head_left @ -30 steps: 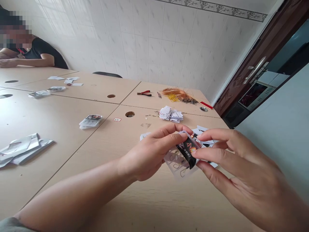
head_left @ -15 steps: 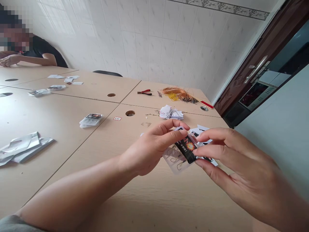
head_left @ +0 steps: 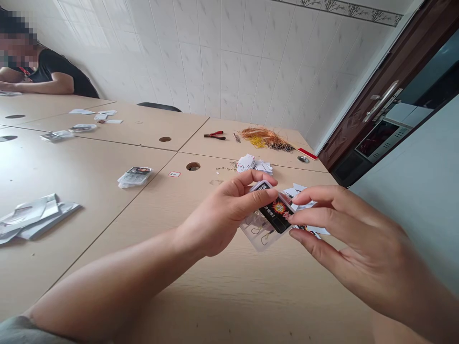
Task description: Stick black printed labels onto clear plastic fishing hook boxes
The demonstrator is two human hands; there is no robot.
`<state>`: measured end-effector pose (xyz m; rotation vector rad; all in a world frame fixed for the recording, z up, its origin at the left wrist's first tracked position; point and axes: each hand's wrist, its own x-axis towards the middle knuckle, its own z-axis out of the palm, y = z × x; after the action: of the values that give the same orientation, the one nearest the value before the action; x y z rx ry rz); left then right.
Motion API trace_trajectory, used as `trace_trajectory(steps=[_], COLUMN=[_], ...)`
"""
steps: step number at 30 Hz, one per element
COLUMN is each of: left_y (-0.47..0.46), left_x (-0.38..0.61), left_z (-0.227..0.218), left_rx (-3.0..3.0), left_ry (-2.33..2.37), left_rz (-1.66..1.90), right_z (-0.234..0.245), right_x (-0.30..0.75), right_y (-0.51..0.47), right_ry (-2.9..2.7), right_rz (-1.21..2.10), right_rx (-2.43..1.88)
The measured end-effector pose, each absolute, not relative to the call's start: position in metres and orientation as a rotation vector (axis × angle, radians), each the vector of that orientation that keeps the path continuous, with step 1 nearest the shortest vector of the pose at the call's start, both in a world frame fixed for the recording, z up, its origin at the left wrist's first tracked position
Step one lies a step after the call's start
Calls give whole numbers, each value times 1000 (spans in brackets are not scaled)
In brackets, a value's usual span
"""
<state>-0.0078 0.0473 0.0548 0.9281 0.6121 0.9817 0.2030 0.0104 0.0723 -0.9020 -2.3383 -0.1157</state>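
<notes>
Watching from across the room, I'd say the packet (head_left: 256,234) has just been turned in the left hand (head_left: 215,215): a second ago its black card (head_left: 278,215) ran steeply down the middle, and now it lies at a slant with its pale top edge showing. The left thumb and fingers are closed on that top edge, pinching the packet firmly in the air above the table (head_left: 251,296). The right hand (head_left: 351,239) is at the card's other end, its fingers reaching in from the side with the thumb below. They look to be at or just against the card, but I can't tell whether they are actually gripping it. The packet itself is a clear sleeve with small wire hooks showing through its lower part, and the card carries a bright burst emblem and printing too small to read. It is held between the hands, just in front of some loose white papers (head_left: 304,191) on the table. Beyond them sit a small stack of white slips (head_left: 253,165), red-handled pliers (head_left: 214,135) and a heap of copper-coloured wire (head_left: 265,138).
</notes>
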Motion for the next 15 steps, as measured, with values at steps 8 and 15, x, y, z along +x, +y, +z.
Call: trace_trajectory(steps=[8, 15], left_y=[44, 37], left_x=[-4, -1], left_z=[54, 48], left_rx=[925, 1068], left_ry=[570, 578], left_rz=[1116, 1221], right_z=[68, 51], right_x=[205, 179], right_y=[20, 31], right_ry=[-2022, -1578], right_rz=[362, 1080], right_rx=[-1127, -1022])
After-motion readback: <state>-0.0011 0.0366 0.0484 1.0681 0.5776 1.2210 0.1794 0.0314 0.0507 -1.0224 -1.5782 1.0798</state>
